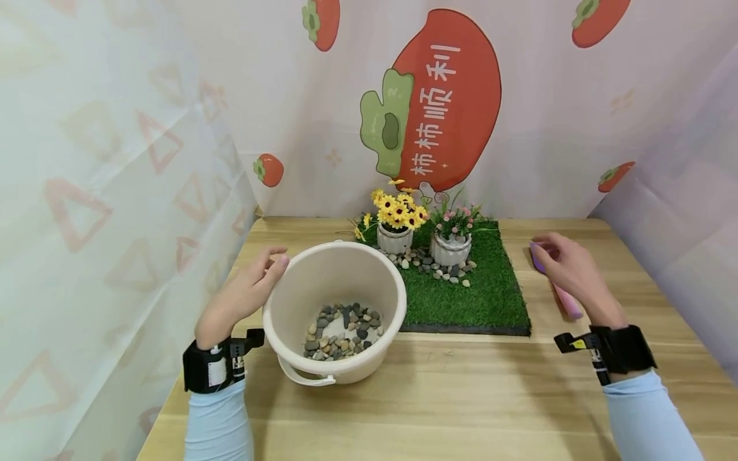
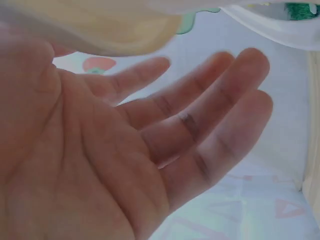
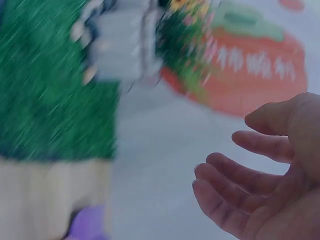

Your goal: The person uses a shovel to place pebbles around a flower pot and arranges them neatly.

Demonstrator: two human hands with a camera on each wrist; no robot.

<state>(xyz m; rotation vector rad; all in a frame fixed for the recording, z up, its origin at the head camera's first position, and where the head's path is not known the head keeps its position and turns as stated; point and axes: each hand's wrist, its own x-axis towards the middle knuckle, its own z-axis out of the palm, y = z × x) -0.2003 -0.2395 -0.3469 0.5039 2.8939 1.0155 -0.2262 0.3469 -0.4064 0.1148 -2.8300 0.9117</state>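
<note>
Cream plastic bucket (image 1: 334,307) at lower centre, steadied at its left rim by left hand (image 1: 250,291) with fingers loose and straight, gripping nothing; pebbles (image 1: 343,331) heaped inside. Right hand (image 1: 567,269) at middle right, relaxed, hovering over one pink-purple tool (image 1: 556,288), not grasping. Beyond, one grass mat (image 1: 490,294) bearing two flower pots (image 1: 394,238), ringed by more loose pebbles. All on wooden tabletop (image 1: 450,397).

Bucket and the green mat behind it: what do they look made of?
The cream round bucket looks like moulded plastic: smooth matte walls, thin rim, matching handle. The green square mat seems to be artificial turf: dense short blades on a dark backing edge.
</note>
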